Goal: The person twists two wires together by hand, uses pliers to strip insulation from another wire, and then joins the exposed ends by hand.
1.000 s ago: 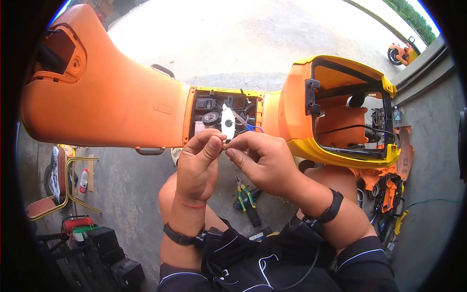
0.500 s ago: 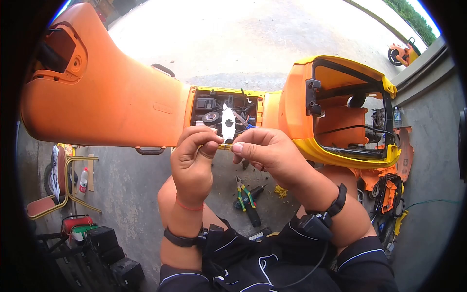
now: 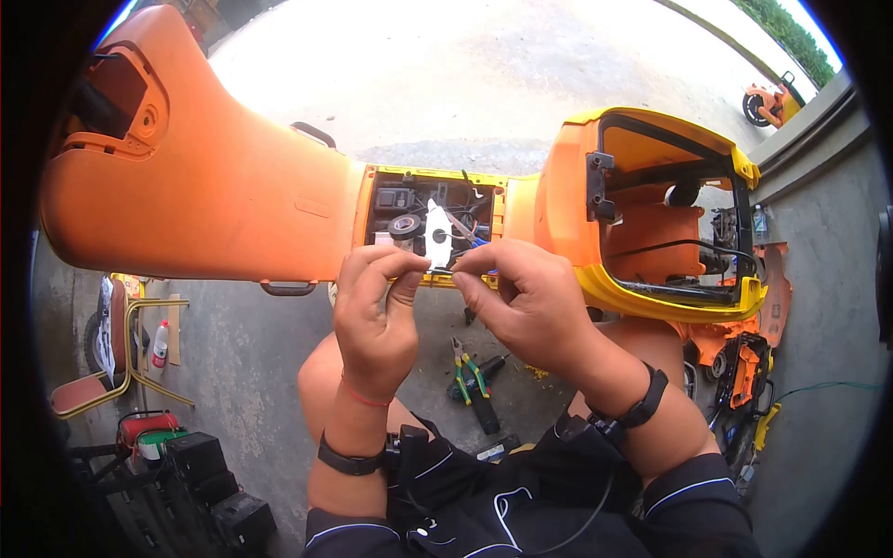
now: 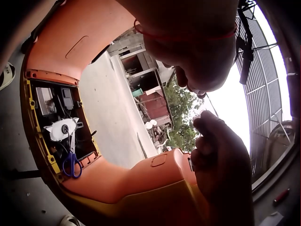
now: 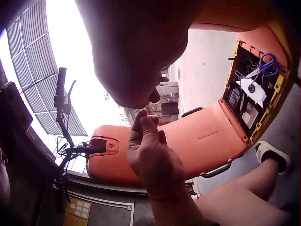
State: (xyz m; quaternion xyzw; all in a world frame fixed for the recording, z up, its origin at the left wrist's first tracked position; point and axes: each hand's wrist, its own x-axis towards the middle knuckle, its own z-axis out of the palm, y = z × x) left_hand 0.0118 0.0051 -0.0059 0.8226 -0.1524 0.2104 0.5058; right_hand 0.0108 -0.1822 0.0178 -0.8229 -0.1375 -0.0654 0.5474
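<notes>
In the head view my left hand point(image 3: 377, 312) and right hand point(image 3: 530, 293) are raised with fingertips a small gap apart, in front of an open compartment point(image 3: 499, 209) in an orange vehicle body. Each hand pinches thumb against forefinger on a small, thin strand-like thing; I cannot tell its exact kind. Behind the fingertips lies a white sheet-like piece point(image 3: 437, 223) with a dark ring on it. A roll of black tape point(image 3: 405, 226) is left of it. Blue-handled scissors point(image 4: 72, 165) lie against the white piece, clearest in the left wrist view.
Orange bodywork point(image 3: 233, 205) extends left, and a yellow-edged open frame point(image 3: 670, 116) stands right. Pliers with green-yellow handles point(image 3: 470, 372) lie on the floor by a black power tool point(image 3: 484, 409). A metal-framed chair point(image 3: 139, 344) and black boxes point(image 3: 200, 465) are at lower left.
The hands were nearly touching one second ago; the right hand has drawn slightly right, leaving a small gap between the fingertips. The compartment's contents stay put.
</notes>
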